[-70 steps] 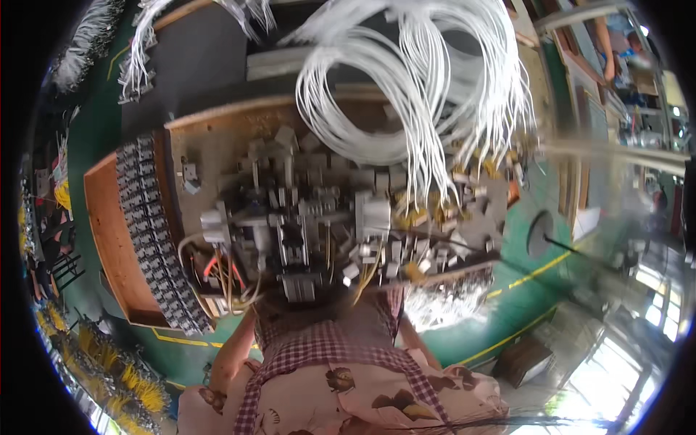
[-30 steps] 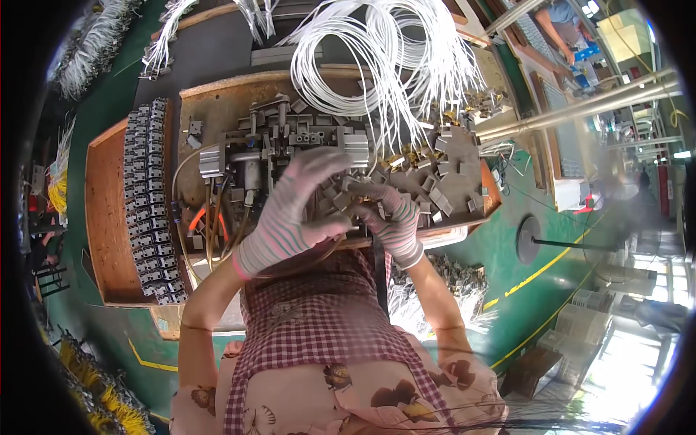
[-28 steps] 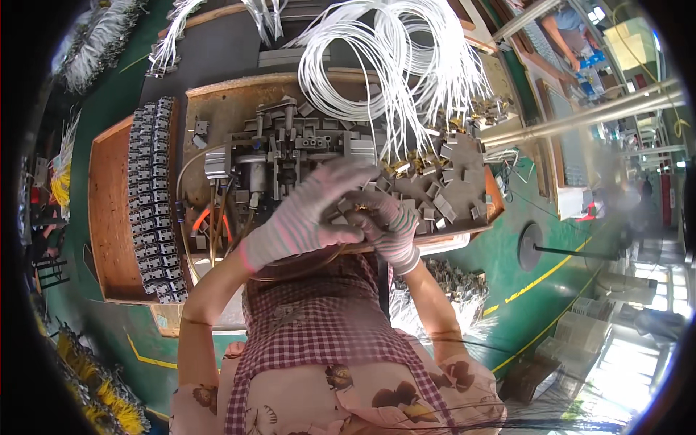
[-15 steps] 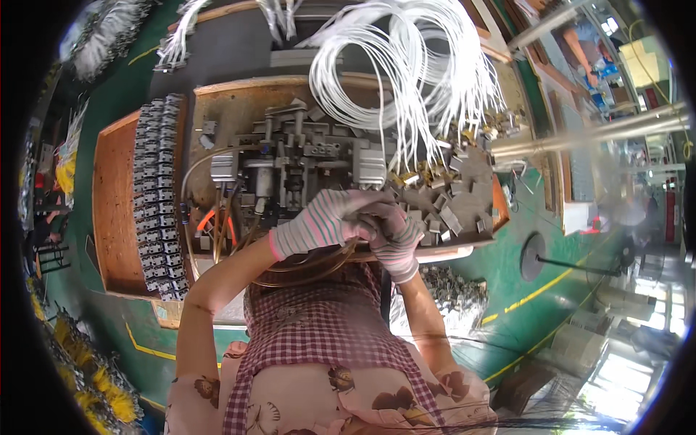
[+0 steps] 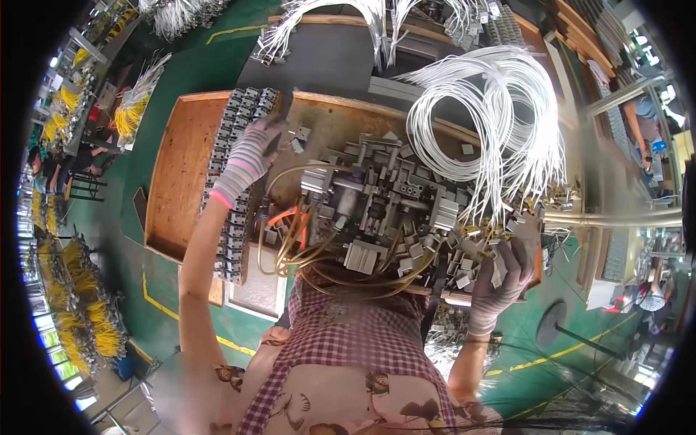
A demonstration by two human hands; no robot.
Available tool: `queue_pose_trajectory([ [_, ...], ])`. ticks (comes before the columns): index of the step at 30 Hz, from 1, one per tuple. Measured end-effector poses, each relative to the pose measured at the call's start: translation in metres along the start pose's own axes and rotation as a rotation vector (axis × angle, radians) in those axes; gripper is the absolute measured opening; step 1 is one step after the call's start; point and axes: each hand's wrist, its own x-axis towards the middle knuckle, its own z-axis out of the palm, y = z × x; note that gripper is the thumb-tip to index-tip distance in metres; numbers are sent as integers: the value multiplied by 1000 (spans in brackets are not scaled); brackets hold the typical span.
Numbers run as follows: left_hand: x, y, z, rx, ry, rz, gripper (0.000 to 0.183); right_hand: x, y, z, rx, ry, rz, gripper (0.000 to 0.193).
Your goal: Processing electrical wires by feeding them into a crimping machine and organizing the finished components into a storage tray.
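My left hand (image 5: 249, 157), in a striped knit glove, reaches out to the far left over the rows of small grey blocks (image 5: 233, 217) on the wooden tray (image 5: 177, 174). Its fingertips lie near the top of the rows, and I cannot make out whether they grip anything. My right hand (image 5: 499, 279), also gloved, rests with fingers spread on a heap of small grey metal parts (image 5: 471, 264) at the near right edge of the bench. Between the hands stands a grey metal machine (image 5: 384, 206) with tan and orange hoses (image 5: 290, 243).
Loops of white wires (image 5: 482, 119) with brass terminals hang over the machine's far right. More white wire bundles (image 5: 326, 14) lie at the back. Yellow wire bundles (image 5: 69, 290) line the left on the green floor (image 5: 167, 65). A person (image 5: 641, 116) stands far right.
Both hands were together at the machine's front. Now my left hand has swung out left to the rows of blocks, and my right hand has moved right onto the heap of parts.
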Motion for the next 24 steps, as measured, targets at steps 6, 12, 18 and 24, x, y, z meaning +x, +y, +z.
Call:
queue_pose_trajectory([
  [6,60,-9,25,348,-344,277,104,82,-74,49,411,-178,-343,36],
  [12,76,-7,33,337,-387,386,104,118,-101,126,517,-364,-466,29],
  [18,77,-32,57,201,-374,360,78,122,-98,197,625,-524,-399,18],
  [24,58,-40,64,-250,-125,284,69,115,-111,241,639,-727,-294,17],
])
